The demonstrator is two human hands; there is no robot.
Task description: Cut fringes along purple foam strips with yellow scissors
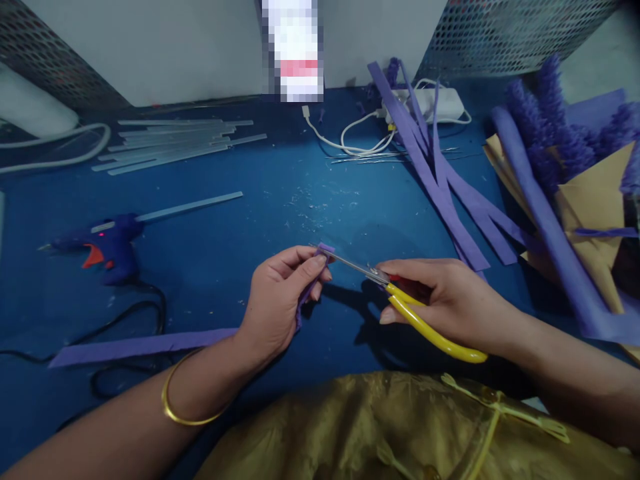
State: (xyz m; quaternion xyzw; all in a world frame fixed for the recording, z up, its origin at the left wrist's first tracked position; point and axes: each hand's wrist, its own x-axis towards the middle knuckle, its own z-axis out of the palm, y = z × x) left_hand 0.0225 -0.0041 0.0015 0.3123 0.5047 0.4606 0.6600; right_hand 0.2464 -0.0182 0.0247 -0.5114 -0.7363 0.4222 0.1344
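Between the thumb and fingers of my left hand (277,297) is pinched a narrow purple strip (306,297), probably crepe paper, folded at its top end. The rest of a long purple strip (150,345) lies on the table behind my left wrist; whether the two are one piece is hidden. My right hand (445,293) is closed around yellow-handled pliers or scissors (425,331). Their thin metal jaws point left and reach the folded end of the strip just above my left thumb. A bit of red shows by my right fingers.
A blue glue gun (117,243) with a stick in it lies left, its black cord (157,307) looping below. Glue sticks (175,143) lie at the back. Purple strips (435,180), metal wires (395,157) and a white power strip (440,105) are right of centre. Purple flowers (545,133) stand far right.
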